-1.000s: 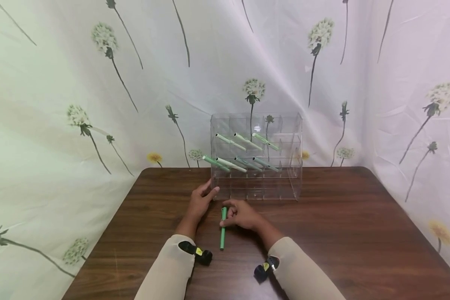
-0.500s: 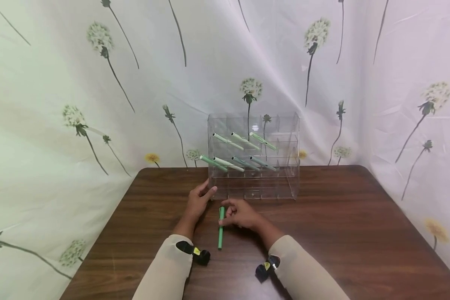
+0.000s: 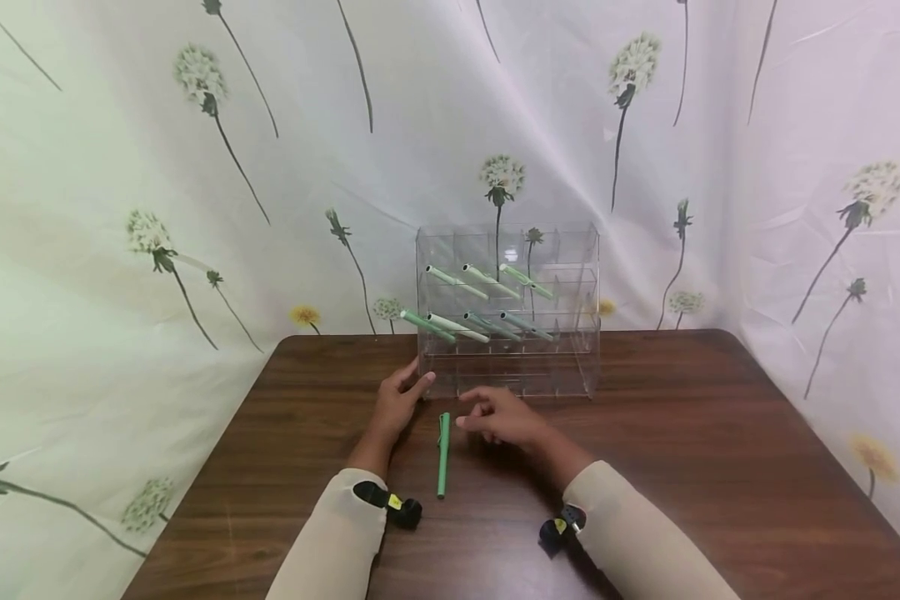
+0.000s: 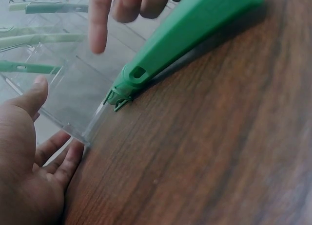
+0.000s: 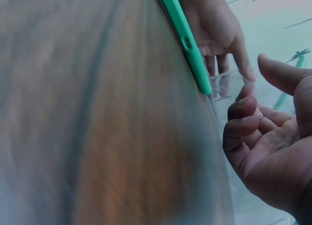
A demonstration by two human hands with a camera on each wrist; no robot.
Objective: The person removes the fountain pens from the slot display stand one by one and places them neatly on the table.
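A green pen (image 3: 443, 456) with a clip lies on the brown table, in front of a clear acrylic pen rack (image 3: 508, 367). My left hand (image 3: 396, 408) holds the rack's lower left front corner, its thumb and fingers on either side of the edge in the left wrist view. Just to the right of the pen is my right hand (image 3: 502, 419), apart from it, fingers loosely bent and nothing in them. The right wrist view shows the same right hand (image 5: 273, 137) with a gap between its thumb and fingers.
Three pale green pens (image 3: 456, 282) lean in the rack's upper row. Several more, among them a darker green pen (image 3: 427, 326), slant in the row below. Behind the wooden table (image 3: 682, 467) hangs a white cloth (image 3: 330, 150) with dandelion prints.
My right hand has let go of the green pen and drawn back to the right. The pen stays on the table, slightly turned. My left hand keeps its place at the rack.
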